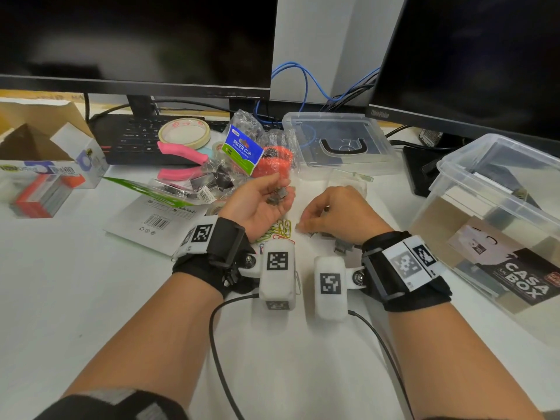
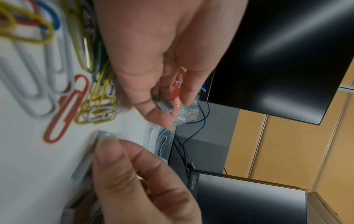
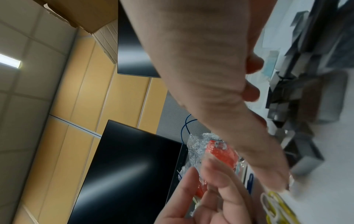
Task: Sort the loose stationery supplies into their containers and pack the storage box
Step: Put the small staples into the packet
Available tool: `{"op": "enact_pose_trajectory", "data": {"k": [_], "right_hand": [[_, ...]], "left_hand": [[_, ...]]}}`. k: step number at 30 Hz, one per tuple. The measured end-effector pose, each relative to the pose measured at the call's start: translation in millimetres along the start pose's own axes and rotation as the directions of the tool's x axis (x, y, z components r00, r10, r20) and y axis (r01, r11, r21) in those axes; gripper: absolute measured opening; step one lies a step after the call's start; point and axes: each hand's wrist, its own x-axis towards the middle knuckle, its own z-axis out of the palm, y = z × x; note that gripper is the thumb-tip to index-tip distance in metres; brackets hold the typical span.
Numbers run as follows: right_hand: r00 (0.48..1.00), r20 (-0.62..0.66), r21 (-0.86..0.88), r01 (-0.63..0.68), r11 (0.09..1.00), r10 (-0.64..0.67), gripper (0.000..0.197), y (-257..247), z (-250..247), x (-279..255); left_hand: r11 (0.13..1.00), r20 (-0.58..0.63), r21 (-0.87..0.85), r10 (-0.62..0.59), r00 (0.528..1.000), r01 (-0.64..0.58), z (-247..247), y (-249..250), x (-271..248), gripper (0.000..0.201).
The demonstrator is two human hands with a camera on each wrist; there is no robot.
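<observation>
Left hand [image 1: 260,204] lay palm up just above the desk [image 1: 91,283], fingers loosely cupped round a small heap of staple strips [image 1: 277,196] resting in the palm. Beside it, the right hand [image 1: 336,216] was turned palm down, its thumb and forefinger pinching one more strip [image 2: 90,153] off the white surface; the left wrist view showed that strip half lifted under the fingertip.

By my judgement the step in hand was gathering loose staples, not yet boxing them. More strips [image 1: 341,245] lay under and just behind the right wrist, so the next move likely called for dropping the pinched strip into the cupped palm, then going back for the rest. Coloured paper clips [image 1: 278,230] lay directly beneath the left hand and between the two, easy to sweep up by mistake.

Ahead of the left fingers sat the binder clip bag [image 1: 242,147]; beyond the right hand was a clear lid [image 1: 339,140]. Well off to the right of the right hand stood the open storage box [image 1: 454,174], its near rim tall enough to need lifting over. Bare desk lay behind both wrists.
</observation>
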Motion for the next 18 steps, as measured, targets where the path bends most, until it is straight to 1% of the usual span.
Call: {"op": "enact_pose_trajectory", "data": {"k": [2, 5, 8, 10, 12, 14, 15, 17, 18], "right_hand": [[1.0, 0.019, -0.031, -0.006, 1.0, 0.006, 0.011, -0.2, 1.0, 1.1], [1.0, 0.004, -0.059, -0.012, 0.998, 0.012, 0.011, 0.2, 3.2, 3.1], [1.0, 0.012, -0.049, 0.007, 0.999, -0.006, 0.009, -2.3, 4.1, 3.0], [1.0, -0.014, -0.027, 0.024, 0.999, -0.024, 0.008, -4.0, 2.6, 1.2], [0.995, -0.084, -0.013, 0.051, 0.999, -0.052, 0.006, -3.9, 0.8, 0.8], [0.978, -0.191, -0.007, 0.087, 0.996, -0.087, 0.008, -3.4, -0.3, 1.5], [0.962, -0.257, 0.011, 0.102, 0.995, -0.095, 0.008, -3.5, -0.7, 1.9], [0.919, -0.382, 0.055, 0.133, 0.99, -0.102, 0.008, -4.1, -1.4, 2.4], [0.901, -0.421, 0.071, 0.149, 0.986, -0.106, 0.008, -4.4, -1.5, 2.4]], "left_hand": [[1.0, 0.013, -0.023, 0.007, 1.0, -0.006, -0.1, -1.1, 0.3, 0.023], [1.0, 0.021, -0.006, 0.01, 1.0, -0.01, -0.2, -1.3, -0.8, 0.021], [1.0, 0.023, 0.025, 0.012, 1.0, -0.013, -0.2, -0.1, -1.2, 0.021], [0.998, 0.031, 0.055, 0.018, 0.999, -0.02, 1.1, 0.0, -2.0, 0.021], [0.997, 0.041, 0.076, 0.024, 0.999, -0.027, 2.6, -1.3, -2.2, 0.02], [0.996, 0.064, 0.082, 0.017, 0.998, -0.022, 3.4, -2.3, -2.8, 0.021], [0.996, 0.081, 0.088, 0.008, 0.997, -0.015, 3.7, -2.7, -2.8, 0.023], [0.995, 0.129, 0.1, -0.024, 0.991, 0.011, 4.9, -2.9, -4.7, 0.019], [0.995, 0.146, 0.1, -0.039, 0.989, 0.025, 5.9, -3.3, -6.2, 0.017]]}}
